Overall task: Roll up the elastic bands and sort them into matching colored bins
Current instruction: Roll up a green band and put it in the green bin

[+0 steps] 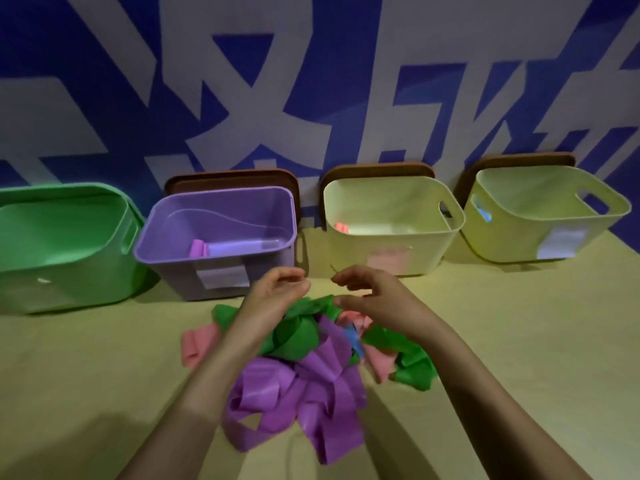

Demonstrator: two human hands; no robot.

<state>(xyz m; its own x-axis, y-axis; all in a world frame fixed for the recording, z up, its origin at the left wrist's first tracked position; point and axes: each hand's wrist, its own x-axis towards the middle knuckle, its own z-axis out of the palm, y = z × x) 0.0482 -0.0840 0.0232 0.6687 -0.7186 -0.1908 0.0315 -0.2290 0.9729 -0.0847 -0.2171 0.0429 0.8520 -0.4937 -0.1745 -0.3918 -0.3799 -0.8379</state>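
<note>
Yellowish table point(519, 341) below a blue-and-white wall point(311, 64): tangled elastic bands point(311, 393) lay heaped before the bins point(391, 233).
Head view: the left hand point(277, 292) and right hand point(374, 296) hovered over the heap's green band point(298, 337), fingers loosely curled, gripping nothing. The bands looked light, limp and stretchy, so a free end seemed the best hold for rolling.

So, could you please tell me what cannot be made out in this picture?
Head view:
- Green plastic bin: left part cut off by the frame edge.
- Far-right cream plastic bin: floor hidden by its front wall.
- White label on the purple plastic bin: blurred, unreadable.
- Blue elastic band: mostly buried under the pile.
- Left hand, right hand: grip unclear, blurred.
</note>
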